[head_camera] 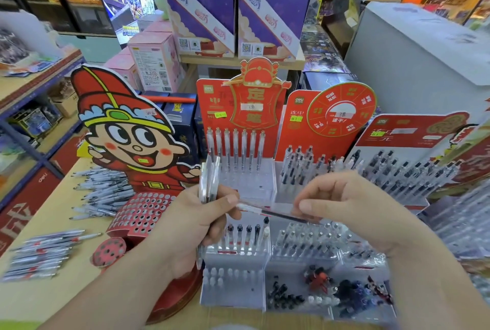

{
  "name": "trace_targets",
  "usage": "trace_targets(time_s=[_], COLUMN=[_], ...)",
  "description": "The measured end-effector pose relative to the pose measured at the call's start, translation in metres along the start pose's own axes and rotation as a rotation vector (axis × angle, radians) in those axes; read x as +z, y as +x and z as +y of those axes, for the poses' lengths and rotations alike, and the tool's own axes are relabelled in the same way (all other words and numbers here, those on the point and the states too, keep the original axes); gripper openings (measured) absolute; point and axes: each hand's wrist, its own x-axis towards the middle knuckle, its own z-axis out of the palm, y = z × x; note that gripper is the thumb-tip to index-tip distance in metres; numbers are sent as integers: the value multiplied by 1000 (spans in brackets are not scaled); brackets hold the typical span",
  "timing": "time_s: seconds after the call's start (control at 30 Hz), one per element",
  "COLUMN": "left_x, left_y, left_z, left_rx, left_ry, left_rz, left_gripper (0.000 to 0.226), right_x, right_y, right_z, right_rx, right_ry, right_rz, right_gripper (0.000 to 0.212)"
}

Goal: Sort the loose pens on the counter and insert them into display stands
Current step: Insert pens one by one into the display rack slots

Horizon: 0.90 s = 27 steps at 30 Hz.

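We're midway: left hand [196,221] grips a pen bundle [208,181], right hand [344,207] pinches a single pen [273,213]; stands [254,183] part-filled, loose piles [106,191] remain.

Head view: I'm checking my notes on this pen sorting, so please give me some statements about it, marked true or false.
1. The left hand grips a bundle of clear pens upright. True.
2. The right hand holds nothing. False: it pinches a single pen, whose other end the left hand's fingers also pinch.
3. The cartoon stand is packed with pens. False: no pens stand in its visible holes.
4. Loose pens lie on the counter left of the cartoon stand. True.
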Motion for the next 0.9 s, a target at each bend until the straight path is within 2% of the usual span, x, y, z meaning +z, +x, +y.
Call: trace_targets(time_s=[0.07,0.2,0.33,0.47,0.53,0.63,0.67,0.77,0.9], left_x=[2,9,9,11,10,1,-1,-6,-11], left_y=[-2,-8,-12,-10,-7,-2,-1,2,4], left_z=[0,1,0,-5,-6,-10,-11,-15,-18], left_rx=[24,57,88,106,90,18,7,-23,-35], left_ry=[61,149,149,131,101,2,-27,-101,-101], left_rz=[-45,-158,-157,-144,-126,-28,-1,41,60], left_gripper=[8,7,6,15,19,44,46,31,32], right_x=[7,26,35,37,31,12,4,-11,-18], right_y=[5,14,18,20,21,24,26,34,55], right_z=[-3,-7,-4,-3,-7,-19,-24,-36,-45], right_rx=[-7,-37,-45,-21,-37,-111,-156,-317,-433], right_ry=[-85,-73,38,100,58,76,92,88,110], right_rz=[-23,-117,-157,-176,-102,108,174,332,526], right_gripper=[12,7,7,19,26,25,24,16,14])
